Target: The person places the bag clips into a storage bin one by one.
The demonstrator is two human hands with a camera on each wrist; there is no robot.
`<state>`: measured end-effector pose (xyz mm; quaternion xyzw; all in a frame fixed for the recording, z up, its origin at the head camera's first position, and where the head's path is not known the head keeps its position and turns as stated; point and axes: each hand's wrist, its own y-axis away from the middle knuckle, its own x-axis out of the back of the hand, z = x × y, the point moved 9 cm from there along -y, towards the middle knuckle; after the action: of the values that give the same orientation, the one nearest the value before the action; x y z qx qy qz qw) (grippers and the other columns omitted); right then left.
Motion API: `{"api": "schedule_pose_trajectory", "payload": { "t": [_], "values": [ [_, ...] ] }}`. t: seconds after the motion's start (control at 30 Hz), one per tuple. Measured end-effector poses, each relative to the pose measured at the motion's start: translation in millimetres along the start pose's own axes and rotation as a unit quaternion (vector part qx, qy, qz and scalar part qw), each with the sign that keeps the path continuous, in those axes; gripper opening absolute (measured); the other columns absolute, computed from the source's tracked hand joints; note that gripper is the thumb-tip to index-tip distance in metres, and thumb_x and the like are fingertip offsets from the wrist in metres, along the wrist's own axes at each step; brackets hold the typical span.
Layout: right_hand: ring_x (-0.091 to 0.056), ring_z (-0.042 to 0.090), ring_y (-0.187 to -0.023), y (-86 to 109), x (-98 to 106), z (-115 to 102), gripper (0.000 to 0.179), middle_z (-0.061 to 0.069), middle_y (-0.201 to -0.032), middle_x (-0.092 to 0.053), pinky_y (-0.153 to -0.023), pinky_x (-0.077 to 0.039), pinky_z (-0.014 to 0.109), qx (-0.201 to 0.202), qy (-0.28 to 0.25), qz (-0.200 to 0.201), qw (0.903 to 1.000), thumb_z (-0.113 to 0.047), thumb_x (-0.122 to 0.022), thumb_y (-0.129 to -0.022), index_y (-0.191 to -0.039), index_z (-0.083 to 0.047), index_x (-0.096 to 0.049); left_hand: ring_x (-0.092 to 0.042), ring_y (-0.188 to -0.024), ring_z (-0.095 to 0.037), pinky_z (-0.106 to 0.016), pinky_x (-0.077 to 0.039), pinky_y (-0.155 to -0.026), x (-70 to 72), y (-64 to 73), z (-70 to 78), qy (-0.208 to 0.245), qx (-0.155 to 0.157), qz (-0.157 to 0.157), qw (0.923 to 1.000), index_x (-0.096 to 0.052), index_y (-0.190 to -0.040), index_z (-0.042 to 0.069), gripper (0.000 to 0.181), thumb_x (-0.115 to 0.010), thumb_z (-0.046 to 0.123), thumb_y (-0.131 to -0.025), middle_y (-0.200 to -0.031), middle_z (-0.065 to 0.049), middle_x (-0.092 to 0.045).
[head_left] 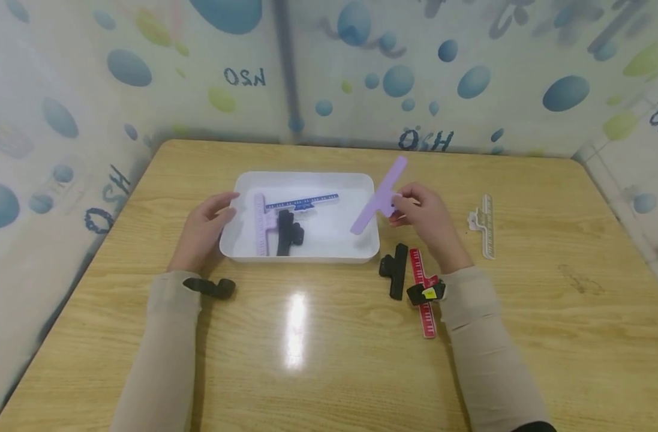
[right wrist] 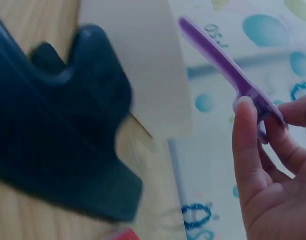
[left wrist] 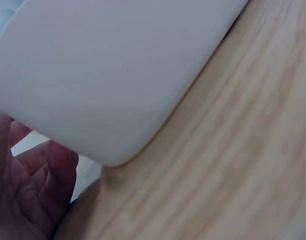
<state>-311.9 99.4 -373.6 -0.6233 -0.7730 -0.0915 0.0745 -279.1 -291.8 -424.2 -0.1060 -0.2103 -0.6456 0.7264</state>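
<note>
My right hand (head_left: 423, 210) pinches a purple bag clip (head_left: 379, 197) by its handle, above the right end of a white tray (head_left: 339, 260). In the right wrist view, thumb and fingers close on the handle of the clip (right wrist: 218, 55), its long bar angled up. At the tray's left end, my left hand (head_left: 204, 225) holds the rim with bent fingers and thumb. The left wrist view shows its fingers (left wrist: 60, 162) against the end wall. Inside the tray lie a pale purple clip (head_left: 261, 225), a blue clip (head_left: 302, 202) and a black clip (head_left: 284, 233).
On the wooden table (head_left: 334, 372), a black clip (head_left: 398, 273) lies near the tray's front right corner. A red clip (head_left: 428, 321) lies partly beneath the right wrist's strap. Farther right is a clear clip (head_left: 487, 228). A patterned wall (head_left: 329, 72) stands behind the table.
</note>
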Motion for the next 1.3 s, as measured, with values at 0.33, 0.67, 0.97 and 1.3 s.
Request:
{"api": "schedule_pose_trajectory", "payload": {
  "t": [0.33, 0.67, 0.97, 1.3],
  "values": [
    [-0.061, 0.021, -0.081, -5.1, -39, -19, 0.029, 0.011, -0.095, -0.059, -0.072, -0.051, 0.030, 0.017, 0.062, -0.037, 0.9972, -0.030, -0.054, -0.089, -0.100, -0.004, -0.056, -0.043, -0.112, -0.021, -0.037, -0.040, -0.088, 6.3, -3.7, 6.6, 0.032, -0.002, 0.002, 0.9995, -0.049, -0.127, 0.030, 0.042, -0.051, 0.043, -0.087, -0.135, -0.003, -0.040],
    [-0.060, 0.013, -0.079, -11.7, -55, -23, 0.031, 0.001, -0.090, -0.061, -0.073, -0.050, 0.031, 0.013, 0.140, -0.049, 0.9888, -0.042, -0.055, -0.086, -0.097, -0.013, -0.060, -0.038, -0.118, -0.020, -0.043, -0.033, -0.096, 14.2, -9.4, 10.6, 0.014, 0.001, 0.009, 0.9999, -0.049, -0.126, 0.033, 0.040, -0.050, 0.045, -0.087, -0.136, -0.002, -0.040],
    [-0.059, 0.013, -0.076, -20.3, -72, -19, 0.028, 0.000, -0.085, -0.061, -0.072, -0.048, 0.030, -0.014, 0.208, -0.087, 0.9741, -0.040, -0.052, -0.088, -0.098, -0.015, -0.060, -0.044, -0.112, -0.020, -0.036, -0.042, -0.086, 10.3, -10.8, 5.5, 0.038, 0.003, 0.006, 0.9993, -0.049, -0.126, 0.032, 0.040, -0.051, 0.043, -0.087, -0.134, 0.000, -0.041],
    [-0.057, 0.015, -0.072, -15.9, -96, 2, 0.022, -0.001, -0.078, -0.061, -0.066, -0.045, 0.029, -0.038, 0.260, -0.136, 0.9553, -0.037, -0.050, -0.090, -0.095, -0.019, -0.061, -0.043, -0.114, -0.020, -0.039, -0.039, -0.088, 0.8, -0.9, -3.7, 0.002, -0.006, -0.010, 0.9999, -0.050, -0.124, 0.033, 0.040, -0.051, 0.046, -0.087, -0.134, 0.002, -0.041]
  ]
}}
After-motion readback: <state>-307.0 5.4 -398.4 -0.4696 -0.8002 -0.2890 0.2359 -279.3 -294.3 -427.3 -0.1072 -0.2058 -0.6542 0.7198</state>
